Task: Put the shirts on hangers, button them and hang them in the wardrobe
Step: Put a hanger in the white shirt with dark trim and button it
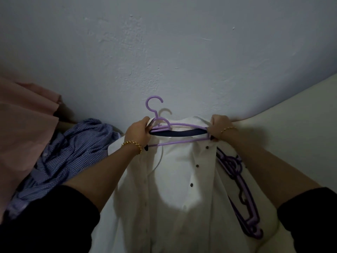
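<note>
A white shirt (pixel 173 179) with dark buttons lies open on the bed, collar toward the wall. A purple hanger (pixel 175 141) lies across its collar, with the hook pointing up at the wall. My left hand (pixel 139 131) grips the left end of the hanger together with the shirt's shoulder. At the other end, my right hand (pixel 218 126) grips the hanger and the shirt's right shoulder. The collar's dark inner lining shows between my hands.
A crumpled blue checked shirt (pixel 73 152) lies left of the white one, and a pink garment (pixel 23 125) is at the far left. Spare purple hangers (pixel 238 190) lie on the white shirt's right side. A grey wall (pixel 164 52) stands behind; the cream bed sheet (pixel 291 125) extends right.
</note>
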